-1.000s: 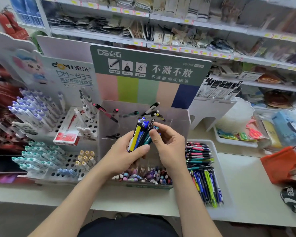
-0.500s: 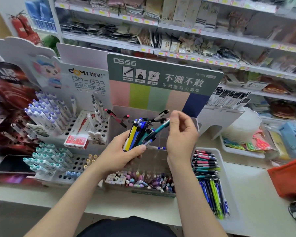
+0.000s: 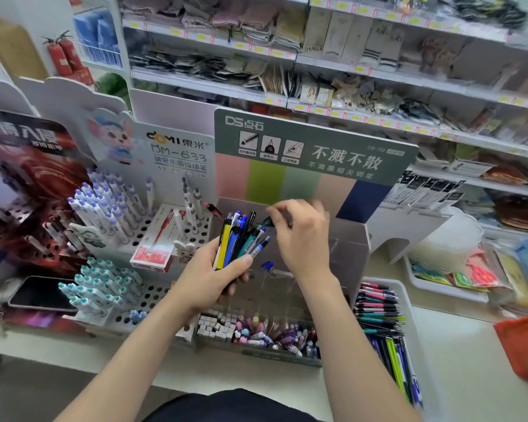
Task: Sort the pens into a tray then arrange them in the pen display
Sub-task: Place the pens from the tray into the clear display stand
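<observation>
Though blurred, yellow, blue, perhaps teal pens (image 3: 233,239)

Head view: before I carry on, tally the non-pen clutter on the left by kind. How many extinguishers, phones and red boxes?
Extinguishers: 2
Phone: 1
Red box: 1
Total: 4

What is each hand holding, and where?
Left hand grips the pen bundle around its lower half; right hand pinches the top end of one dark pen.
</observation>
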Tool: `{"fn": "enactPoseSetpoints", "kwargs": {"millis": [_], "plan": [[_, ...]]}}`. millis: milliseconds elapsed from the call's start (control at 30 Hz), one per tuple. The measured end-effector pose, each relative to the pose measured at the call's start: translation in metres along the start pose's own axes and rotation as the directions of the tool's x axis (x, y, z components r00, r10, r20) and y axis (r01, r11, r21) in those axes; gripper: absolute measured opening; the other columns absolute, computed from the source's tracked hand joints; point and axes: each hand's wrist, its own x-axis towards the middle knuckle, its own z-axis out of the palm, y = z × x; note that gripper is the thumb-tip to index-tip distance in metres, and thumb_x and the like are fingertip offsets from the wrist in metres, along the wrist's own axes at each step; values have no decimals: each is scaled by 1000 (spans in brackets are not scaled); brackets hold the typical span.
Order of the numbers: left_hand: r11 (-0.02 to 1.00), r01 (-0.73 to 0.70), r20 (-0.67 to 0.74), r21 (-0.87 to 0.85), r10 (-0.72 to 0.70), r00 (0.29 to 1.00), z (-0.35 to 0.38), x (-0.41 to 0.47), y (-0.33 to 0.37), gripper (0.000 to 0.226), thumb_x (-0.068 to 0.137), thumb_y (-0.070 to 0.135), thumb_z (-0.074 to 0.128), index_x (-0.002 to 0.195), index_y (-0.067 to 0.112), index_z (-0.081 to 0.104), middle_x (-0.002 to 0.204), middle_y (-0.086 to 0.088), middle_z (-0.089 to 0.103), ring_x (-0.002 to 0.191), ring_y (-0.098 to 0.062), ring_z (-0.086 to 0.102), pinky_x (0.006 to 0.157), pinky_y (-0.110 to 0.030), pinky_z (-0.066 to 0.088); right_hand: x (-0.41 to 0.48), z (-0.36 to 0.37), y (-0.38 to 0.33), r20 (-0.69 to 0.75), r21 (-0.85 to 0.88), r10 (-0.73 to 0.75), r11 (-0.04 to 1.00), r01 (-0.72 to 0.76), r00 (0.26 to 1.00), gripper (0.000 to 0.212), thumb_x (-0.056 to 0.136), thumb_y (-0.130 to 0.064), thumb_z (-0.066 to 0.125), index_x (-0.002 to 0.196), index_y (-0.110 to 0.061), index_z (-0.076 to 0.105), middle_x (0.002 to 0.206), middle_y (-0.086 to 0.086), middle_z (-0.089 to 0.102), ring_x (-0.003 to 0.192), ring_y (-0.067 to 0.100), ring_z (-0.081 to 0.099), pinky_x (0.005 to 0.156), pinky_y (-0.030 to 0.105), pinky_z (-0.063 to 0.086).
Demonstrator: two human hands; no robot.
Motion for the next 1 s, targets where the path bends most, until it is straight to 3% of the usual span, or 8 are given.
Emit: {"fn": "enactPoseSetpoints", "kwargs": {"millis": [200,300,467,600,700,767,867,1000], "plan": [[1000,1,42,1,-1,999,2,5,-1,20,100,30,74,100,48,69,80,-4,74,62,-18,61,53,-30,47,-28,-28,-23,246,271,156,937,-222,957,11,94,-33,79,105,-29,81,96,-23,73,96,1,62,85,17,46],[1000,-8,74,13,7,997,6,4,0,20,99,29,75,103,47,69,81,-5,74,63,-17,62,53,-29,47,-29,-33,-21,294,351,290,854,-385,911,11,94,-26,79,104,-30,80,97,-20,75,97,-2,63,84,16,48],[991,-55,71,125,47,996,8,1,-2,18,100,32,74,114,36,65,83,-5,75,64,-14,65,58,-30,51,-10,-39,-18,-24,661,592,614,-432,806,12,106,-15,62,112,-22,70,102,0,77,96,14,74,85,32,59],[963,-127,64,236,115,991,4,-6,-5,42,99,33,75,131,46,51,107,15,73,90,-10,73,75,-29,53,5,-38,-22,-241,544,432,802,-248,869,16,107,-12,62,122,-13,65,107,-5,75,103,8,73,87,23,58],[939,-179,58,295,169,984,5,-12,0,58,99,28,74,142,48,41,117,29,67,105,0,69,86,-22,52,7,-18,-14,-117,336,201,930,-152,973,15,105,-11,65,120,-9,65,102,-2,74,94,6,70,83,23,57],[938,-190,59,290,180,982,6,-14,3,58,100,27,74,142,48,40,112,30,69,94,3,69,79,-21,52,4,-2,-4,-4,148,69,987,-68,998,8,104,-16,67,110,-14,70,97,-3,75,90,18,66,81,43,56],[944,-177,32,278,175,984,5,-16,2,57,100,29,73,139,54,40,106,27,70,83,3,68,74,-23,51,0,2,2,-14,-107,-6,994,4,1000,15,104,-27,65,103,-21,79,99,-6,77,92,26,56,79,47,47],[948,-167,-6,272,175,984,4,-19,0,56,100,30,73,139,54,41,106,29,70,86,4,68,78,-26,51,-21,-21,-15,-78,158,82,985,-69,994,13,103,-24,68,103,-19,80,97,-10,75,89,14,61,83,32,49]]}}
